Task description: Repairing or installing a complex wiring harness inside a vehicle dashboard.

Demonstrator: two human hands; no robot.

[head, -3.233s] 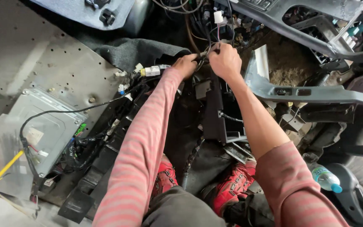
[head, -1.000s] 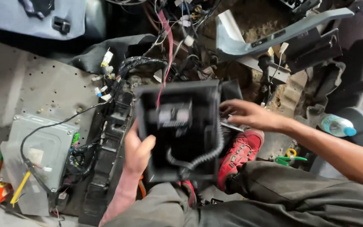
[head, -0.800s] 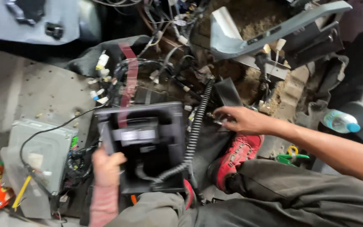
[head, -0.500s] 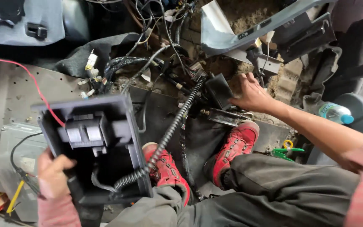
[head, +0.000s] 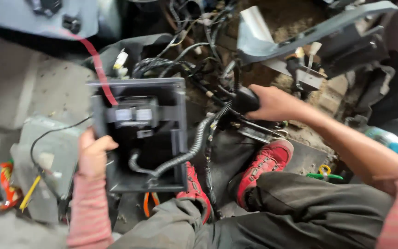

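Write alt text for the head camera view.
The left hand grips a black box-shaped console panel by its edge, while the right hand holds a dark lever among loose wiring, above two red shoes.

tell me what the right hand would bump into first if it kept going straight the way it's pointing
The right hand points leftward, gripping a black part. Straight on, it would probably first meet the tangle of black cables, then the dark panel in the left hand. Depth is unclear.

Black console box (head: 139, 133) in left hand (head: 93, 154)
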